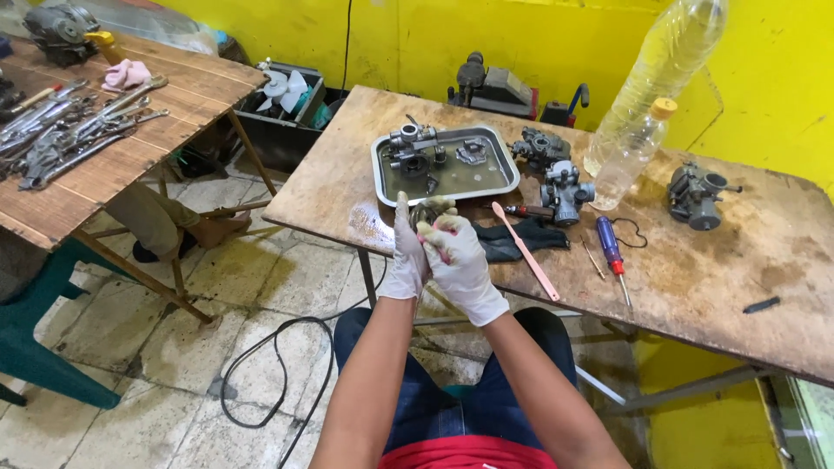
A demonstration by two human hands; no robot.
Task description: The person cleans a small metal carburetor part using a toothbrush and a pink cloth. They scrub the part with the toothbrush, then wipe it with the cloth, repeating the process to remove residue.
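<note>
On the far left stands a wooden side table (174, 104) bearing a pile of wrenches (69, 135) and a pink rag (126, 75), well to the left of the metal tray (382, 178). A black cable (278, 356) loops on the tiled floor, below and left of the tray. The tray sits on the worn wooden workbench (738, 260) and holds murky liquid and several small carburetor parts (415, 143).

Just below the tray's near rim, both hands wear soiled white gloves. The left hand (405, 252) is closed around a small dark metal part (430, 211), fingers upright against it. The right hand (460, 260) is likewise clasped over the same part from the other side, pressing against the left hand. The part is largely hidden between the gloves; its exact kind cannot be told.

Right of the tray's lower corner lie a black cloth (512, 239) and a pink plastic stick (526, 250). Further right of the tray are a carburetor body (565, 191), a blue-handled screwdriver (611, 247), two clear plastic bottles (638, 130), and another carburetor (698, 195) well right of the tray
</note>
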